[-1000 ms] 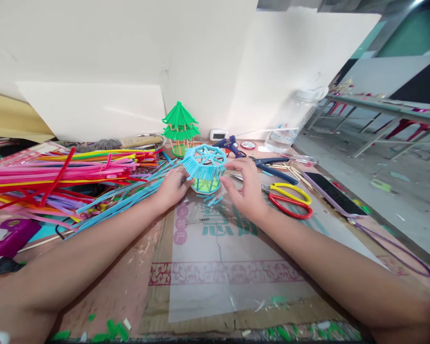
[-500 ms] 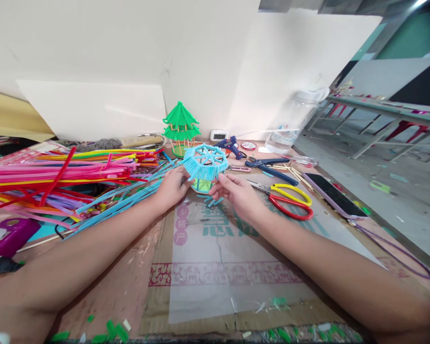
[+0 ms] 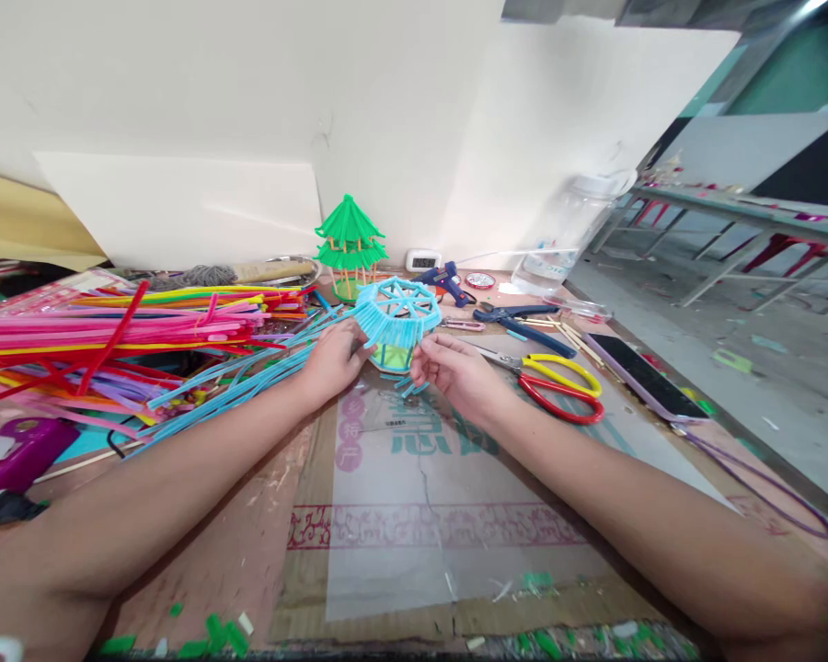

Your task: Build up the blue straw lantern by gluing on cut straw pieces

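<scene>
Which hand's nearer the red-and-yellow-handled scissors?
Right. The right hand is just left of the scissors, beside the blades; the left hand is farther left, at the blue model's left side.

**Lost around the blue model (image 3: 398, 317)**

See only part of the left hand (image 3: 332, 360) against its left side. Can't make out anything pinched in the right hand (image 3: 461, 372), perhaps touching its right side. Lose the purple tool (image 3: 40, 449), far left of it, to the picture's edge. Can't name tiny items (image 3: 671, 167) well right of it.
</scene>
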Motion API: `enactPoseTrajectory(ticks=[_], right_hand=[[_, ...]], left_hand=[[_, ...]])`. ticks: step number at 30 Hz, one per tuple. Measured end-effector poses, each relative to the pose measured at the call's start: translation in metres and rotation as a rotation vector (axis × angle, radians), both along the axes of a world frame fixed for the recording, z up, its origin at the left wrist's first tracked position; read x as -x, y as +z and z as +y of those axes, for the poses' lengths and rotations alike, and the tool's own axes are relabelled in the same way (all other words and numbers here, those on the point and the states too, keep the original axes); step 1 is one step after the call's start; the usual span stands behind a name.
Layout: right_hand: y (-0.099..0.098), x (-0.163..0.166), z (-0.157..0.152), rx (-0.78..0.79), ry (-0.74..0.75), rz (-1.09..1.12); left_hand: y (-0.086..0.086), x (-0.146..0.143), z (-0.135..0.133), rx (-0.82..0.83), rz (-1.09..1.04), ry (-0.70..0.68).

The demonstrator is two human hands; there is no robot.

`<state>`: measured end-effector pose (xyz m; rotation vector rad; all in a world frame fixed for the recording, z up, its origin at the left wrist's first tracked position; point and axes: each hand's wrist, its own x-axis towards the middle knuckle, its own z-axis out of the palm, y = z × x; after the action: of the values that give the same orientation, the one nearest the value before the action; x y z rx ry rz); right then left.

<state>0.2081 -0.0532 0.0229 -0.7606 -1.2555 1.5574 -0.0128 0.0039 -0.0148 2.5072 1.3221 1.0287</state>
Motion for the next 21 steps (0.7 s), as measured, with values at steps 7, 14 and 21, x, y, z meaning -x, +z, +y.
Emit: enactPoseTrajectory(ticks=[7,14,21], right_hand=[[0.003,0.001,-0.002,-0.193,-0.267,-0.097],[0.002,0.001,-0.005,-0.469,-0.424,-0.253],[-0.003,0.0,-0.002,-0.495,-0.449,-0.343]], left_hand=[[0.001,0.0,-0.002,-0.003,0.007,0.008],[0.003,-0.002,-0.006,-0.038,0.026,0.051],[0.005,-0.005,-0.011,-0.022,0.081,0.093]])
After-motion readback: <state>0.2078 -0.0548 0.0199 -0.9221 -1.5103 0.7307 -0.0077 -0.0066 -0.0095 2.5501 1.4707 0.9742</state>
